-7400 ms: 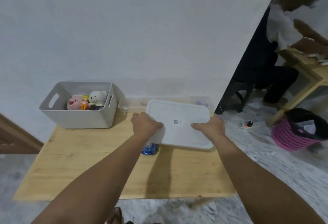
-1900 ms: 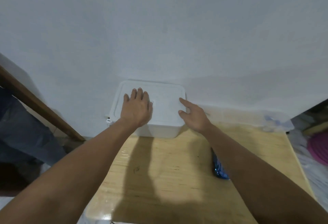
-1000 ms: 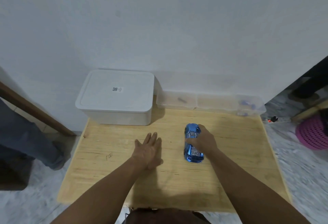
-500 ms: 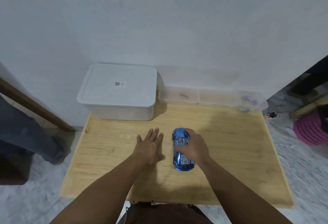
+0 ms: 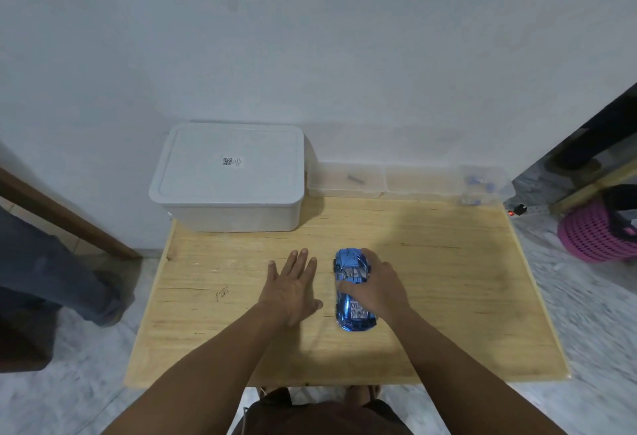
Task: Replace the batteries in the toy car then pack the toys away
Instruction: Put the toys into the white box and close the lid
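A wooden table [image 5: 448, 296] stands against a white wall [image 5: 310, 38]. Near its middle sits a shiny blue toy car [image 5: 349, 264], upright on its wheels with one end pointing toward the wall. The right hand [image 5: 377, 288] lies over the car's roof and right side, its grip curled around the body so that the fingers wrap the top and the car's near end shows below the palm. Just beside the car, on its left and apart from it, the left hand [image 5: 293, 288] rests flat on the table, palm down, its grip spread wide and holding nothing.

At the back left corner of the table is a white storage box [image 5: 229, 189] with its lid on; a small printed label sits on the lid. To its right, along the wall, runs a low clear plastic tray [image 5: 396, 183] split into compartments, with a small dark item in the left one and some small blue bits at the far right end; what they are is too small to tell. On the floor at the far right stands a pink basket [image 5: 593, 241].
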`<state>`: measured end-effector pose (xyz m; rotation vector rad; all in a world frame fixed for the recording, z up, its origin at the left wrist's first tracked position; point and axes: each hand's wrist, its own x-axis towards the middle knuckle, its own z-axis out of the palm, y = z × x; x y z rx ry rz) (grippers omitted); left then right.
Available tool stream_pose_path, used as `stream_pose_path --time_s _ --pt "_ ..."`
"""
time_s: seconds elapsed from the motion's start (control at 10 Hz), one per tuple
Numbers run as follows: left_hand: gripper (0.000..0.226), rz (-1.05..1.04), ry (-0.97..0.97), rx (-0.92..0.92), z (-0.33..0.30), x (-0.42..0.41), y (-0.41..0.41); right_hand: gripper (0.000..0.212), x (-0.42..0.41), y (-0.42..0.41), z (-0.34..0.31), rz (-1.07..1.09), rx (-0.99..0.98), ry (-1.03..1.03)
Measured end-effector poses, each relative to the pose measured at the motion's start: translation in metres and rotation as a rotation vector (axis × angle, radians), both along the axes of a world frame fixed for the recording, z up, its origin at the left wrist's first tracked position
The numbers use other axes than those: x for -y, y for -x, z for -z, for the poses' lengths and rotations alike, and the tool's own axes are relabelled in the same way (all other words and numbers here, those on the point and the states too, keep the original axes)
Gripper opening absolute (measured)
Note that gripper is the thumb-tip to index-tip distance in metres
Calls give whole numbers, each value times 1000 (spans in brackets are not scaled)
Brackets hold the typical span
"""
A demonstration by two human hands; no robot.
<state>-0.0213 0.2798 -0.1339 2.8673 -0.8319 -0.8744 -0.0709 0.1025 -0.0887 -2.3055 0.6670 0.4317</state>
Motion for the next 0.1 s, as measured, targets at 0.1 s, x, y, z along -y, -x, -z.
stream_pose_path --time_s 0.1 --pt "86 -4 15 16 5 -8 10 60 6 10 -1 128 17 33"
